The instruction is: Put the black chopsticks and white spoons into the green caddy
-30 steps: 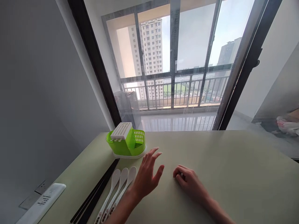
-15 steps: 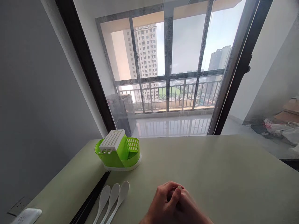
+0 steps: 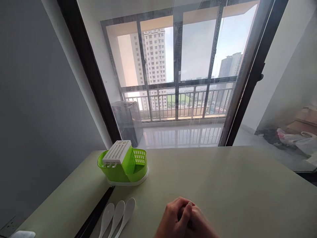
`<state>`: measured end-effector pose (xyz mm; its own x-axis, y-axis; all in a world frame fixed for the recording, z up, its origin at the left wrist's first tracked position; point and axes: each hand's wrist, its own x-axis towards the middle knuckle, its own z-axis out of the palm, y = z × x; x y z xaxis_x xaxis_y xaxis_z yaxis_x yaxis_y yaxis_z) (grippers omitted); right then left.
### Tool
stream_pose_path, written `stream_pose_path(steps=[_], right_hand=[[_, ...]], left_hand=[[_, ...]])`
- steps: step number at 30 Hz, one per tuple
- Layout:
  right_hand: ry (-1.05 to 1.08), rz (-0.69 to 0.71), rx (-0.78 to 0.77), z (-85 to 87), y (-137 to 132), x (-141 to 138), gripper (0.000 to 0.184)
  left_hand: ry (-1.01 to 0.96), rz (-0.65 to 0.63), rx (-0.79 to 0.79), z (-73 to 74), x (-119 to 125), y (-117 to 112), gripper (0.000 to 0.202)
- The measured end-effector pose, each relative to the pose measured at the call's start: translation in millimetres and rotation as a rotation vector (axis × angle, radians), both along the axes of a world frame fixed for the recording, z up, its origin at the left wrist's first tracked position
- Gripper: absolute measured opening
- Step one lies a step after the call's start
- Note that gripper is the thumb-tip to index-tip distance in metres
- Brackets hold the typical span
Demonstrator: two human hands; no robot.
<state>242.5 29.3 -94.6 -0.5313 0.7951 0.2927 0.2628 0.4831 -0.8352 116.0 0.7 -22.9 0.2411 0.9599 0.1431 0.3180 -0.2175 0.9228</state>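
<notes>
My left hand (image 3: pixel 170 218) and my right hand (image 3: pixel 200 220) are clasped together at the bottom centre, over the near part of the pale green table (image 3: pixel 198 175). Their fingers are closed around each other, and no object shows between them. Left of my hands lie three white spoons (image 3: pixel 117 213), side by side with bowls pointing away from me. A bundle of black chopsticks (image 3: pixel 97 211) lies slanted beside the spoons. Behind these stands a bright green cutlery holder (image 3: pixel 127 168) with a slotted white top, hooks on its front and a white base.
A white object (image 3: pixel 23 234) is cut off at the lower left corner, near a wall socket (image 3: pixel 10 226). A grey wall (image 3: pixel 44 109) borders the left side. Beyond the table's far edge is a glass door with a dark frame (image 3: pixel 247 89); bags (image 3: pixel 294 142) lie at the right.
The view has tilted slightly, so the table and the things on it appear a little lower. My hands stay clasped, and nothing on the table has been moved.
</notes>
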Motion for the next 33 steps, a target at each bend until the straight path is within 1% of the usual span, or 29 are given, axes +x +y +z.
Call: stream_pose_path(steps=[4, 9, 11, 14, 19, 25, 29, 33], right_hand=[[-0.002, -0.005, -0.012, -0.5, -0.5, 0.0, 0.025], [-0.005, 0.016, 0.004, 4.9, -1.1, 2.0, 0.026], [-0.014, 0.017, 0.016, 6.7, -1.2, 2.4, 0.024], [-0.002, 0.016, -0.018, 7.9, -1.4, 2.1, 0.021], [0.003, 0.012, -0.023, 8.5, -1.4, 1.8, 0.022], [-0.016, 0.005, -0.033, 13.7, -2.6, 2.0, 0.020], [-0.001, 0.005, 0.013, 11.4, -1.8, 0.9, 0.025], [0.016, 0.015, 0.005, 8.9, -1.2, 1.0, 0.022]], left_hand=[[0.007, -0.004, 0.005, 0.3, 0.2, -1.2, 0.051], [0.006, -0.005, -0.001, -0.2, -0.1, -0.7, 0.052], [0.006, -0.007, 0.005, -0.1, -0.2, -0.4, 0.052], [0.015, -0.007, 0.003, 0.3, -0.4, -0.2, 0.053], [0.031, -0.004, -0.004, -0.1, -0.6, -0.2, 0.052], [0.012, -0.003, -0.004, -2.3, -1.0, -0.1, 0.053], [0.019, 0.005, -0.009, -2.4, -1.0, -0.1, 0.052], [0.023, 0.001, -0.006, -1.5, -0.6, -0.3, 0.053]])
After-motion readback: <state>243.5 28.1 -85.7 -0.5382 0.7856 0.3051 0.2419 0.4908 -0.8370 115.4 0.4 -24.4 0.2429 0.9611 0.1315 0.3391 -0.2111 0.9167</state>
